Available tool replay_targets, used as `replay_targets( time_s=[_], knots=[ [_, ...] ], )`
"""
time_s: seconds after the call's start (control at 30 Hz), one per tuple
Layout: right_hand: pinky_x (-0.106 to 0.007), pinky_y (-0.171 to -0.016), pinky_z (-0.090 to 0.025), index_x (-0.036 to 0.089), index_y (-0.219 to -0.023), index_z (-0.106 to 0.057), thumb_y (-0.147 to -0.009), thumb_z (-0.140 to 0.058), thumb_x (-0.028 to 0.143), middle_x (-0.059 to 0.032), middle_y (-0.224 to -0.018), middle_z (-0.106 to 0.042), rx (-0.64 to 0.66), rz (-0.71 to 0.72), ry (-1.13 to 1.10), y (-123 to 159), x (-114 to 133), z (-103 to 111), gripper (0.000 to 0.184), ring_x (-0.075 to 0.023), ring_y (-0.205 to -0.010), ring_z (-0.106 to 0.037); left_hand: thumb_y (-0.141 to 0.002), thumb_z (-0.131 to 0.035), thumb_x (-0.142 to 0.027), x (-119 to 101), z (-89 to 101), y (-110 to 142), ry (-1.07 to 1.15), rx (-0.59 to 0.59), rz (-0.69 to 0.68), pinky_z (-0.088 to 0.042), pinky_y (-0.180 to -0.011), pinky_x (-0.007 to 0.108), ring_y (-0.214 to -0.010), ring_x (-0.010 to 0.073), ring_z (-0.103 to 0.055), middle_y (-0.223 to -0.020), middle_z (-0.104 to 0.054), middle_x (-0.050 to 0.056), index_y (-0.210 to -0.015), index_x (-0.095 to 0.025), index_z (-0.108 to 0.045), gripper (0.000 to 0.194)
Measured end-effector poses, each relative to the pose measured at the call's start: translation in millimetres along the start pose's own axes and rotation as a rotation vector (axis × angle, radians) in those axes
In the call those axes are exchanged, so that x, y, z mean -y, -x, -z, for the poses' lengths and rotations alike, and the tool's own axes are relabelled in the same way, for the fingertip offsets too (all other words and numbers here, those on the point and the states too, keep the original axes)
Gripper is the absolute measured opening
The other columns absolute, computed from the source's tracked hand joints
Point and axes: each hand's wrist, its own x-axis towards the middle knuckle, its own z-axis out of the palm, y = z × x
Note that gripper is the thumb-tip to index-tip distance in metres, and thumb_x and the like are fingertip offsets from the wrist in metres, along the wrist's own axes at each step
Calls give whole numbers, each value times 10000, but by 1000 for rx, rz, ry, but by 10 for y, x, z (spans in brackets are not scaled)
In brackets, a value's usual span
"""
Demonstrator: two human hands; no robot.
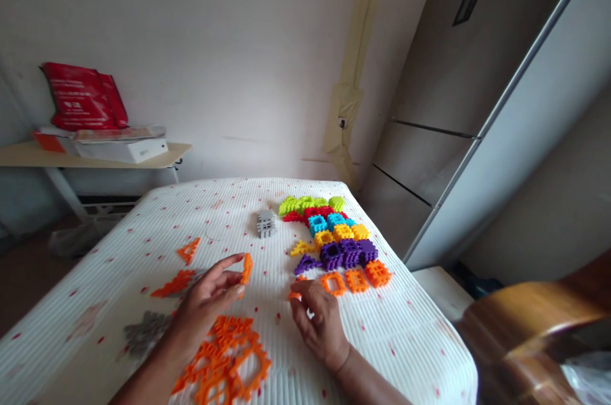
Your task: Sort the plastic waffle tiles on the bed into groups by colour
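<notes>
My left hand (210, 300) pinches a small orange block (246, 268) between thumb and fingertips, just above the table. My right hand (319, 319) rests on the tablecloth with fingers curled over another orange piece (294, 295). Ahead of the right hand lie rows of interlocking blocks sorted by colour: orange (356, 279), purple (348, 253), yellow (341, 233), blue (327, 222), red (312, 213) and lime green (305, 204). A heap of orange blocks (229, 360) lies under my left forearm.
The table wears a white dotted cloth (143, 246). A grey block (266, 224) stands mid-table, more grey pieces (146, 332) at the left, orange triangles (184, 265) nearby. A fridge (477, 106) stands right, a wooden chair (534, 328) near right, a shelf with red bag (83, 102) left.
</notes>
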Motion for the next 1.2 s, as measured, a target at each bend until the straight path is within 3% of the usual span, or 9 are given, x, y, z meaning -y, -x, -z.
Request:
replay_targets(
  time_s=[0.1,0.2,0.3,0.4,0.5,0.6,0.7,0.87,1.2],
  knots=[
    [-231,-591,-504,179,-991,-617,-903,-461,282,-41,-827,-662,-25,-108,-64,-27,53,-63,207,-118,-609,-589,-658,-669,-389,128,-129,120,59,28,-21,-492,-705,258,-781,171,-621,-845,-652,22,-1213,-204,-532,601],
    [-262,-680,-517,193,-1042,-628,-904,-483,302,-51,-879,-674,-25,-71,-110,-56,116,-141,228,-141,-719,-617,-650,-664,-357,242,-217,142,8,67,-58,-498,-689,257,-768,176,-622,-836,-662,26,-1182,-204,-550,566],
    [-292,-768,-509,224,-1060,-631,-913,-484,299,-53,-938,-681,-4,18,-109,-73,166,-193,221,-166,-860,-620,-639,-645,-327,279,-270,155,-100,61,-100,-503,-715,267,-785,194,-635,-850,-687,32,-1016,-214,-627,394],
    [-289,-769,-509,239,-1062,-632,-929,-452,276,-50,-953,-674,38,48,-61,-70,178,-209,226,-160,-854,-617,-646,-614,-315,249,-305,189,-193,92,-132,-503,-696,266,-719,193,-636,-757,-689,13,-795,-227,-649,177],
    [-285,-765,-512,239,-1075,-631,-939,-423,253,-55,-947,-665,57,67,12,-54,152,-215,248,-157,-840,-613,-627,-607,-307,193,-337,230,-192,128,-120,-511,-671,267,-669,191,-635,-676,-678,2,-697,-231,-634,107],
    [-283,-751,-518,244,-1091,-632,-940,-425,255,-62,-956,-664,69,86,93,-37,115,-226,257,-163,-844,-609,-614,-645,-344,137,-358,274,-70,172,-58,-536,-708,298,-706,211,-654,-710,-697,23,-729,-230,-650,161],
    [-285,-727,-522,253,-1103,-639,-937,-431,245,-71,-982,-663,79,102,159,-23,96,-239,265,-173,-853,-607,-637,-671,-440,108,-353,318,86,128,-23,-544,-774,329,-759,226,-664,-777,-712,46,-794,-229,-666,263],
    [-303,-731,-521,262,-1141,-625,-924,-441,194,-75,-1018,-659,100,167,206,-11,113,-238,293,-185,-867,-604,-765,-508,-599,161,-289,339,118,67,63,-557,-708,344,-722,244,-673,-749,-706,91,-784,-182,-664,446],
    [-341,-766,-526,200,-1114,-589,-884,-513,273,-87,-1023,-659,121,171,237,-11,165,-209,253,-208,-866,-602,-765,-574,-491,224,-225,251,195,74,116,-560,-666,328,-681,218,-663,-665,-681,23,-966,-181,-628,374]
  ],
)
